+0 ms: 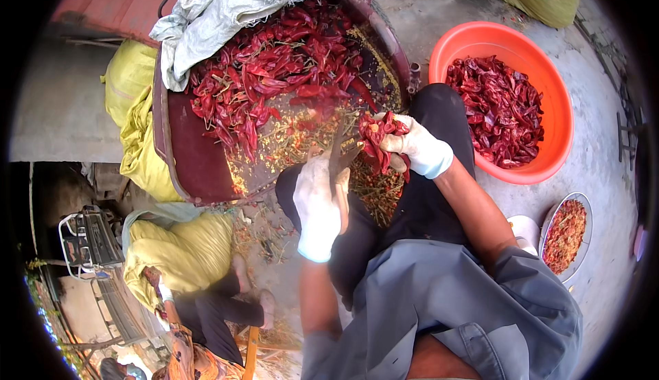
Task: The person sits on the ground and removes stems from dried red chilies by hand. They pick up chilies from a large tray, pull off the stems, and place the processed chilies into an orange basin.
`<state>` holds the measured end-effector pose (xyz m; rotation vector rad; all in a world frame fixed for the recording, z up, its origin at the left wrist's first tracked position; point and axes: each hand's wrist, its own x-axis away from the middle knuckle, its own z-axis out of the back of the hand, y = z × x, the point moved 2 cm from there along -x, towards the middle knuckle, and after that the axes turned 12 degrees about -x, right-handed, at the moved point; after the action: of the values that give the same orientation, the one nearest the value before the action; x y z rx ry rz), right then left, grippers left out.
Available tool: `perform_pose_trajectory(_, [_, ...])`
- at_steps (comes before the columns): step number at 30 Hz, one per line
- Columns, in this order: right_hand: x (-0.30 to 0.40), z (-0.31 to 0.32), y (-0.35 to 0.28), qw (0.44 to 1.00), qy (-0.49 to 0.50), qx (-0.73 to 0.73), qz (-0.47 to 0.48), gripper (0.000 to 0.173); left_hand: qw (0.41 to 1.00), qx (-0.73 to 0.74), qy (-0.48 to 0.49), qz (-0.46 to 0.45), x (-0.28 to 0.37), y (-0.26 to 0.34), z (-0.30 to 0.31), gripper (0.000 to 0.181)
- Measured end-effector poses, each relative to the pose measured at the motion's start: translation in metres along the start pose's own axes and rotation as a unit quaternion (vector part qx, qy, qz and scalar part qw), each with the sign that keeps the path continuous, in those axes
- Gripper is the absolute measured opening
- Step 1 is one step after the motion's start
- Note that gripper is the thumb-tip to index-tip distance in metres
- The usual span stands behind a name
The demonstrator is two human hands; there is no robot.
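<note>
My left hand (316,200), in a white work glove, grips a pair of dark metal shears (337,161), with its blades apart and pointing at the chilies. A bunch of dried red chili peppers (378,135) is held in my right hand (419,145), gloved too, just right of the blade tips. Beyond both hands, a maroon metal cart bed (198,156) holds a heap of dried chilies with stems (278,66). Loose yellow seeds and cut stems (288,130) cover its near part. More stem scraps (378,194) lie between my knees.
At right, an orange plastic basin (558,122) contains dried chilies (494,107). A mesh basket (541,241) of scraps stands nearer. A pale woven sack (221,30) drapes over the cart. Yellow sacks (139,122) lean at left. A co-worker (206,308) sits lower left beside another sack (180,251).
</note>
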<state>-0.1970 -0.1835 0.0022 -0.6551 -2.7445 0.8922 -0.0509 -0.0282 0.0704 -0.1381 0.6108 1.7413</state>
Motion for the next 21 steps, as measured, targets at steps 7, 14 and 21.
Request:
perform_pose_trajectory(7, [-0.001,-0.001,0.003,0.999,-0.024,0.014,0.025,0.042,0.997,-0.035,-0.047,-0.049,-0.012,0.02,0.001,0.045])
perform_pose_trajectory(14, [0.002,0.004,0.002,0.999,-0.029,-0.021,-0.007,0.054,0.994,-0.052,-0.077,-0.057,-0.007,0.019,-0.009,0.052])
perform_pose_trajectory(21, [0.007,-0.002,-0.003,1.0,-0.009,-0.014,-0.017,0.05,0.991,-0.09,-0.078,-0.06,-0.003,0.016,-0.015,0.056])
